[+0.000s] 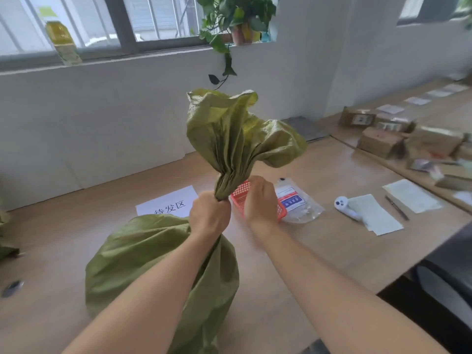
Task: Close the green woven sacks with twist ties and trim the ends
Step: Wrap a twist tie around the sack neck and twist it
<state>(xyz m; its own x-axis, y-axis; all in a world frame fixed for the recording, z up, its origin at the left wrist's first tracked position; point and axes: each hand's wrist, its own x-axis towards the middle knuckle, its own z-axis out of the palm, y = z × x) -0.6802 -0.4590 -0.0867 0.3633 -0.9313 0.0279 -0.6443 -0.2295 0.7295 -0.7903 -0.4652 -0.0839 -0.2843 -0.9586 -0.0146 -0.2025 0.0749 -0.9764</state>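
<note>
A full green woven sack point(143, 254) stands on the wooden table in front of me. My left hand point(209, 213) is clenched around its gathered neck, and the loose top of the sack point(229, 129) fans out upright above my fist. Just to the right, my right hand point(261, 198) reaches down over a small red mesh basket point(238, 194), covering most of it. Its fingers curl downward; what they touch is hidden. No twist tie is visible.
A white paper sign point(166, 203) lies behind the sack. Right of the basket lie a clear plastic bag point(298, 203), a white handheld device point(343, 204), paper sheets point(375, 215) and a pen point(397, 208). Cardboard boxes point(380, 141) sit far right. Another green sack point(6, 236) shows at the left edge.
</note>
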